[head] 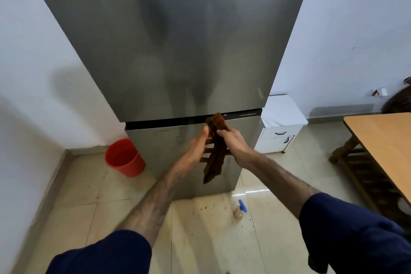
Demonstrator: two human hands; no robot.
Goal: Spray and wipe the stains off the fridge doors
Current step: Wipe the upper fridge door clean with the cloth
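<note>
- The brown cloth (pixel 214 151) is pinched by the left hand (pixel 195 148) and right hand (pixel 233 143), seemingly for refolding.
- The spray bottle (pixel 240 209) is parked on the floor.

Count, head view: one fridge (pixel 169 40) with two doors; one brown cloth (pixel 214 153); two hands; one red bucket (pixel 124 158), lower left; one spray bottle (pixel 240 209) on floor; one wooden worktop (pixel 382 138), right; one white cabinet (pixel 280 122).

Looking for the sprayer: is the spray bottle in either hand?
No: the spray bottle lies on the floor; both hands hold the cloth.
</note>
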